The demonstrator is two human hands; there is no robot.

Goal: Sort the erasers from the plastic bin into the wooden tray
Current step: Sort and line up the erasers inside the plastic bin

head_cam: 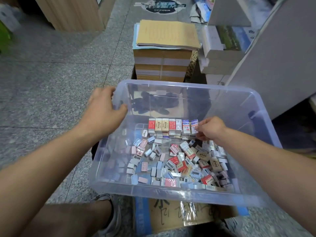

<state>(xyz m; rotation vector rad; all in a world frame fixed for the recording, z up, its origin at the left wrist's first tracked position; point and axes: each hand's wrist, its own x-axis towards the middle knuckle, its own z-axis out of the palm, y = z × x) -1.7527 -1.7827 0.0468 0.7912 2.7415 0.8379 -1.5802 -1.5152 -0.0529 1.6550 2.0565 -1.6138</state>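
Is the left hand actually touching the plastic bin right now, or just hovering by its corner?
Touching. The head view shows the left hand gripping the plastic bin at its far-left corner, thumb inside the wall, fingers curled over the rim.

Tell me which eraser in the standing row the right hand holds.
The blue-and-white eraser at the row's right end; the right hand pinches it alone.

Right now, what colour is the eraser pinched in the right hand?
The eraser is blue and white; head view.

Grey speckled floor tiles (pixel 51 74) run past a wooden cabinet (pixel 73 12) (top left) and stacked paper (pixel 162 65).
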